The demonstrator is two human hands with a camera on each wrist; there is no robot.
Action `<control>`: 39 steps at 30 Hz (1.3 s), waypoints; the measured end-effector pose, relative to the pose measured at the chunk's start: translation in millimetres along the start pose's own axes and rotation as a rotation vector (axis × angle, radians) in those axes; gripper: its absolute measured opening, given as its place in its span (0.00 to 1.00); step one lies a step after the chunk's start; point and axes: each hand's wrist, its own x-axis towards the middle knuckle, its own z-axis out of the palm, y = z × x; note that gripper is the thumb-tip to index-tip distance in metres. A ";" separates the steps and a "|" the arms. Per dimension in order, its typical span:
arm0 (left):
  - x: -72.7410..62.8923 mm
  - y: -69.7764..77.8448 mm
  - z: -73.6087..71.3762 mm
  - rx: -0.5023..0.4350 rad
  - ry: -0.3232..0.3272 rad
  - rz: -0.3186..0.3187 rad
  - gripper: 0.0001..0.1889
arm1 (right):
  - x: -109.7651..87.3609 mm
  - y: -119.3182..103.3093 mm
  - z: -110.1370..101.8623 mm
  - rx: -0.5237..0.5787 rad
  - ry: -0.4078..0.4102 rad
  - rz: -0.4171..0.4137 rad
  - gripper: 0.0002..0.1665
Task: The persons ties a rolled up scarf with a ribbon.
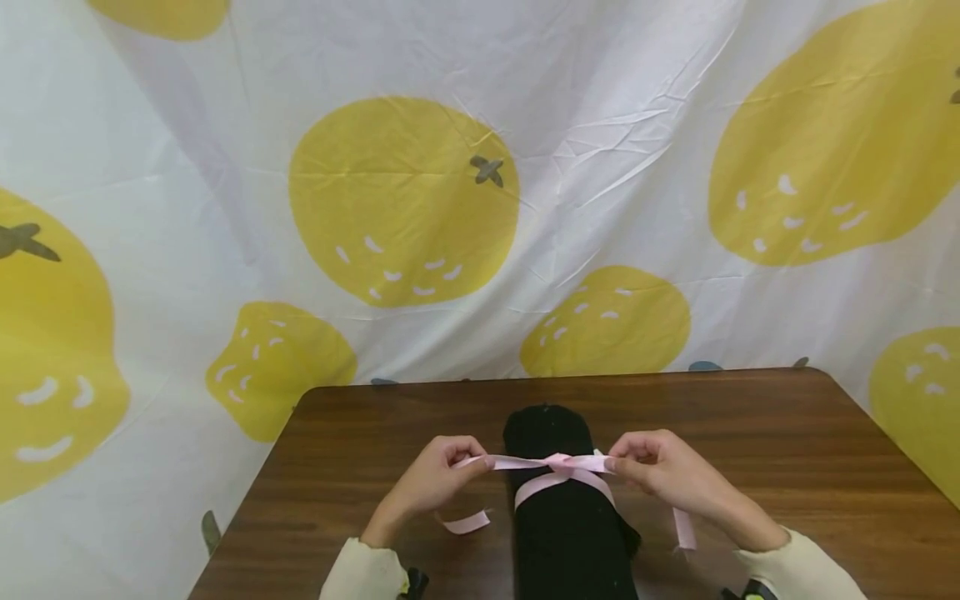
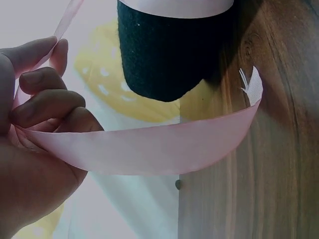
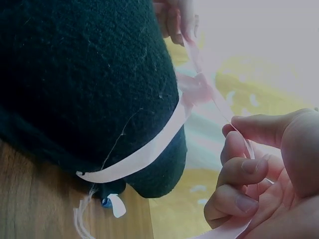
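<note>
A rolled black knitted cloth (image 1: 570, 533) lies lengthwise on the table, with a pink ribbon (image 1: 558, 477) wrapped around it and crossed in a knot on top. My left hand (image 1: 438, 475) pinches one ribbon end between thumb and forefinger, left of the knot. On the other side my right hand (image 1: 667, 467) pinches the opposite end. Between the hands the ribbon runs nearly straight across the roll. Past the left palm, a loose tail (image 2: 164, 149) curves out to a frayed tip. Another tail (image 1: 684, 529) hangs below the right hand.
The brown wooden table (image 1: 360, 433) has its far edge against a white curtain (image 1: 420, 50) printed with yellow fruit. A small white tag (image 3: 117, 205) and loose threads (image 3: 82, 219) show under the roll in the right wrist view.
</note>
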 end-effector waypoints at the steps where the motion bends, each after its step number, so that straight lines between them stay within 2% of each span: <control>1: 0.3 -1.5 -0.2 -0.001 0.000 0.000 0.07 | 0.0 0.2 -0.6 -0.003 0.001 0.000 0.09; 15: -2.4 -9.5 -4.5 0.025 0.014 -0.043 0.06 | 0.6 6.5 -4.7 -0.031 0.023 0.006 0.08; 18: -1.7 -17.8 -5.0 0.028 0.015 -0.062 0.06 | 0.5 8.5 -6.0 -0.031 0.031 0.013 0.08; 26: 2.4 -56.6 -6.5 0.080 0.045 -0.084 0.08 | -0.5 17.9 -10.0 -0.041 0.042 0.012 0.06; 32: -1.0 -65.9 -11.1 0.102 0.044 -0.101 0.11 | -2.4 23.6 -11.5 -0.038 0.033 0.011 0.08; 39: -3.9 -71.8 -13.0 0.129 0.019 -0.112 0.13 | -4.8 32.2 -15.7 -0.018 0.022 0.053 0.12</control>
